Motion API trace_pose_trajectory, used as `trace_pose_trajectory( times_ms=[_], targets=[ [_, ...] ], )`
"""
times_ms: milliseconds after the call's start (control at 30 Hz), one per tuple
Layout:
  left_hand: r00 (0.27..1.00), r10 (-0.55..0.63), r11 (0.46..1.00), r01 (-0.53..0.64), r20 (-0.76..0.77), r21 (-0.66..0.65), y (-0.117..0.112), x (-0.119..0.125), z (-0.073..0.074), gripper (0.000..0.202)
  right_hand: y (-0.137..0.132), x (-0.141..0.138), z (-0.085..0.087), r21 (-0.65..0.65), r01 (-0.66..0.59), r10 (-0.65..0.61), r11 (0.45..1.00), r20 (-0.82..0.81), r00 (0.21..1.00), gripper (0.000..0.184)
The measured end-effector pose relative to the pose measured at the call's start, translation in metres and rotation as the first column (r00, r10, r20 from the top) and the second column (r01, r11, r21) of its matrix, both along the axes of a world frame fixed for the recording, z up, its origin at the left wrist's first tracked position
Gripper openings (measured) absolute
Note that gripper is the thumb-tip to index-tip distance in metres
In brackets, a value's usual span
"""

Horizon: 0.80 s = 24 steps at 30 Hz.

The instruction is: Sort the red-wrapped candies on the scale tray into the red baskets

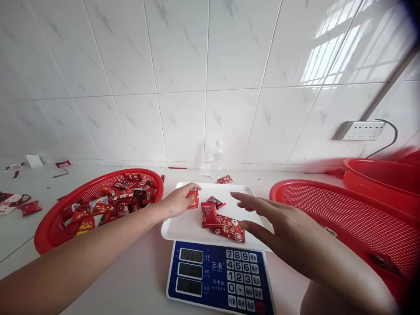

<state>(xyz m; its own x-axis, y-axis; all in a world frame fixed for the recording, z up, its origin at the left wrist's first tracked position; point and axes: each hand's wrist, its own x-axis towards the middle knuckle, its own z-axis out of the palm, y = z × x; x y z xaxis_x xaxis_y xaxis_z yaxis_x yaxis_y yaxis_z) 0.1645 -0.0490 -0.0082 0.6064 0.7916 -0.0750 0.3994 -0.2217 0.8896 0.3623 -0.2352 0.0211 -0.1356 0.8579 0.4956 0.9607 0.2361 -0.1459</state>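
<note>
Left hand (179, 202) pinching a red packet (193, 199) over the scale's white tray (183, 227), right hand (278, 218) hovering, fingers spread, beside three packets (218, 216) on the tray, red basket (55, 227) left

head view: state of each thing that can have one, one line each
white plastic scale tray, holding three loose red packets
left hand, pinched shut on a small red packet at the tray's left side
right hand, open, fingers spread, above the tray's right side
blue electronic scale, displays dim, digits unreadable
left red mesh basket, part filled with red packets
right red mesh basket, mostly bare mesh
clear plastic bottle, upright
</note>
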Motion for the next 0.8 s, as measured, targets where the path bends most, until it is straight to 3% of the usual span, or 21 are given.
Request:
trace_pose_trajectory(
  times_ms=[200, 500, 667, 800],
  targets=[
    [0.998, -0.063, 0.998, 0.063, -0.018, 0.023, 0.0, 0.005, -0.009, 0.038, -0.001, -0.001, 0.005, 0.024, -0.023, 0.023, 0.999, -0.002, 1.0, 0.042],
    [0.996, -0.022, 0.965, 0.044, -0.086, 0.257, 0.0, 0.013, -0.009, 0.032, -0.003, 0.0, 0.006, 0.029, -0.024, 0.024, 0.999, -0.011, 1.0, 0.045],
    [0.973, -0.161, 0.931, 0.205, -0.166, 0.301, -0.012, 0.026, -0.009, 0.059, -0.006, 0.0, 0.006, 0.023, -0.005, 0.005, 1.0, -0.024, 1.0, 0.045],
    [0.878, -0.312, 0.853, 0.428, -0.364, 0.299, -0.024, 0.037, -0.021, 0.083, -0.006, 0.001, 0.006, 0.021, 0.021, -0.021, 1.0, -0.013, 1.0, 0.045]
  ],
)
